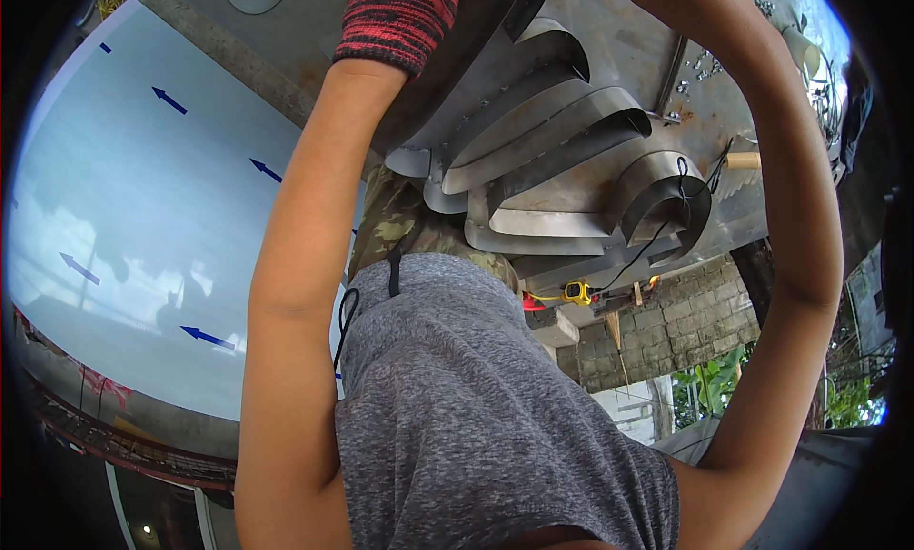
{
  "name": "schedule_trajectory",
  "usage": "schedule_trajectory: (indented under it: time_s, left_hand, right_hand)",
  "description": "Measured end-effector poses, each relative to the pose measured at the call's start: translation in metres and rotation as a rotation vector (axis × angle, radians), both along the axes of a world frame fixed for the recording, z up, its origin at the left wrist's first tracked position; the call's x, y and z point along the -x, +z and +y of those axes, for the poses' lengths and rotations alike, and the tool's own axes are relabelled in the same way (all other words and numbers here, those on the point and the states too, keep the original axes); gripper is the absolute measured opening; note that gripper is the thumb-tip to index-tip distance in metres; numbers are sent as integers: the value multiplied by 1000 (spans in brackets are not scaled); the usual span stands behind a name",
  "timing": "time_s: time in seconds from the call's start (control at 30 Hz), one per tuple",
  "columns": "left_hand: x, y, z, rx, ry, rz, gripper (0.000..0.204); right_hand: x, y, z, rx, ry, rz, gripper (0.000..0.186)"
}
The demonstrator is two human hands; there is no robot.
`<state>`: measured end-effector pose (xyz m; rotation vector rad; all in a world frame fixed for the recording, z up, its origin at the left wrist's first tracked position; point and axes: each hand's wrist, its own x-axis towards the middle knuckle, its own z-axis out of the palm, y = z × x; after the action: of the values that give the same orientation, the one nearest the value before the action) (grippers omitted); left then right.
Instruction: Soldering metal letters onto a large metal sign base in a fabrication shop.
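Observation:
My left hand (395, 21) is at the top of the head view in a red-and-black knit glove, beside a dark metal piece (428, 93). Its fingers are cut off by the frame, so its grip is hidden. My right forearm reaches up the right side, and that hand lies outside the picture. Below the dark piece sit several curved sheet-metal forms (543, 150) with upright bent strips along their edges, on a grey metal surface (705, 198). The rightmost form is an arch with a black cord (643, 245) over it.
A large pale sheet (124, 226) with blue arrows fills the left. Near my waist are a yellow tape measure (577, 293) and a red object (533, 302). Farther right are small metal bits (681, 83), a wooden cylinder (743, 160), grey pavers (647, 321) and plants (709, 388).

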<state>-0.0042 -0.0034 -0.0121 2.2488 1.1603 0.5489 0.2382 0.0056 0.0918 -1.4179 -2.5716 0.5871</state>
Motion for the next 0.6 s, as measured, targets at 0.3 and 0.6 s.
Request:
schedule_trajectory:
  time_s: [0.3,0.6]
  left_hand:
    - [0,-12,-7,-112,-3,174,21]
    - [3,-35,-8,-158,44,445,33]
  right_hand:
    - [-8,19,-30,61,-262,77,33]
    - [-9,25,-47,82,-326,192,31]
